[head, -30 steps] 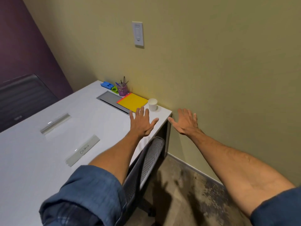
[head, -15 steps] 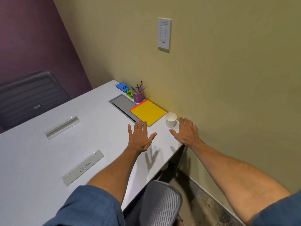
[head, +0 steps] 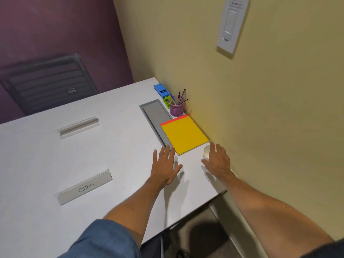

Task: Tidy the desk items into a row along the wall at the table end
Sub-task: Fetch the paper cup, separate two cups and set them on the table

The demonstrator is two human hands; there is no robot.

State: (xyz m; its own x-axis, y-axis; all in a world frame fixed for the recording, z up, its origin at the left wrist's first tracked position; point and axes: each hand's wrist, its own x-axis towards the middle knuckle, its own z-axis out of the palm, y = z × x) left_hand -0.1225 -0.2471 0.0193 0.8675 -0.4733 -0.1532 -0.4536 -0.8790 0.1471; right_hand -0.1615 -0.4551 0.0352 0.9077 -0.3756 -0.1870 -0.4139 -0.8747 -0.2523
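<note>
Along the yellow wall on the white table (head: pixel 55 164) lie a blue stapler-like block (head: pixel 161 90), a small green item (head: pixel 166 101), a purple mesh pen cup (head: pixel 176 108) with several pens, a yellow notepad (head: pixel 184 134) with a red top edge, and a white paper cup (head: pixel 207 151). My right hand (head: pixel 218 161) hovers open just in front of the paper cup and hides most of it. My left hand (head: pixel 164 167) is spread flat over the table, its fingertips near the notepad's front corner. Neither hand holds anything.
A grey cable hatch (head: pixel 153 116) is set into the table beside the notepad. Two clear name-plate holders (head: pixel 84 186) (head: pixel 78 127) lie on the left part of the table. A dark chair (head: pixel 46 84) stands at the far side. A wall switch (head: pixel 231 25) sits above.
The view has moved closer to the table end and further over it. Both hands have come forward over the table; the right hand now reaches the paper cup.
</note>
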